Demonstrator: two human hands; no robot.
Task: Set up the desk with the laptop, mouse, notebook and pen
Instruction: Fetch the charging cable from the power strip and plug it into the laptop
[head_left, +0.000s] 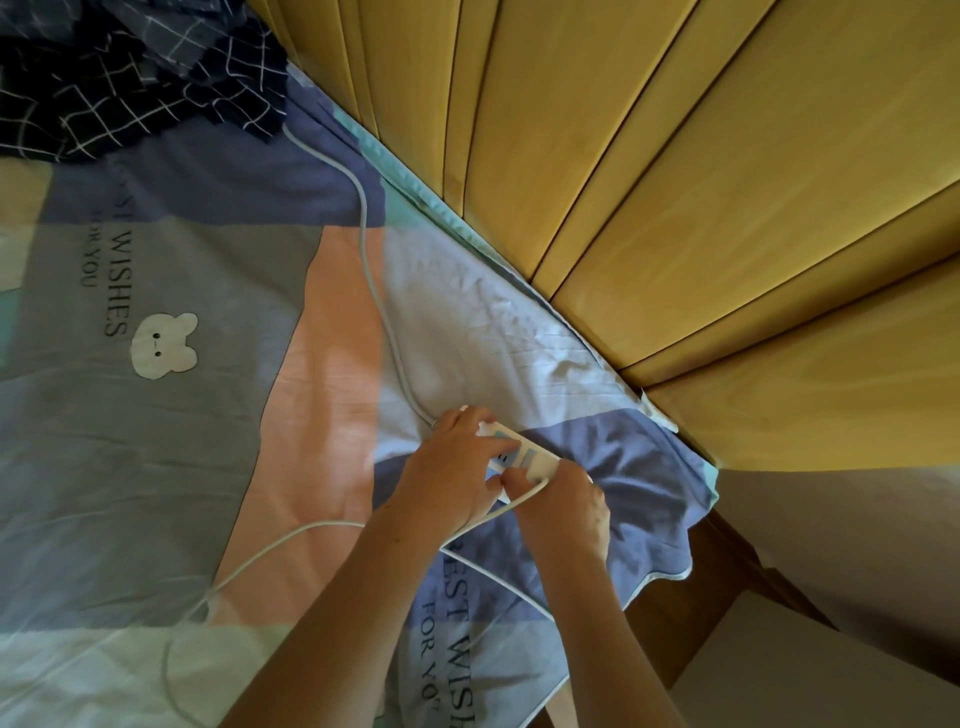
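the left hand (457, 467) lies closed over the near end of a white rectangular power strip (524, 457), fingers wrapped across its top. the right hand (563, 501) pinches something at the strip's lower edge, fingers drawn tight; the plug itself is hidden, though a thin white cable (291, 535) runs out from under that hand. a thicker white cord (374, 280) leaves the strip's far end. all this rests near the right edge of the patchwork bedsheet (156, 415), beside yellow wooden panelling (701, 182). no laptop, mouse, notebook or pen shows.
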